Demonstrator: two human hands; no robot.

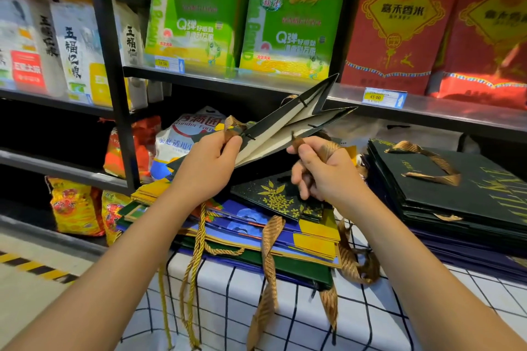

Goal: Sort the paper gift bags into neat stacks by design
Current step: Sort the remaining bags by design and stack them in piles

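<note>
A flat dark green gift bag (288,120) is held in the air above the table, its mouth edge toward me and its cream inside showing. My left hand (205,162) pinches its left edge and a gold ribbon handle. My right hand (322,171) grips the other gold ribbon handle (328,148). Below lies a mixed pile of bags (256,234): a black one with gold flowers (276,196) on top, blue, yellow and green ones under it. A neat stack of dark green bags (456,191) sits at the right.
The piles rest on a table with a white, black-gridded cloth (370,316). Gold ribbons and cords hang over its front edge. Black shop shelves behind hold rice sacks, green packs (285,14) and red packs (399,23). Floor with hazard tape lies at the left.
</note>
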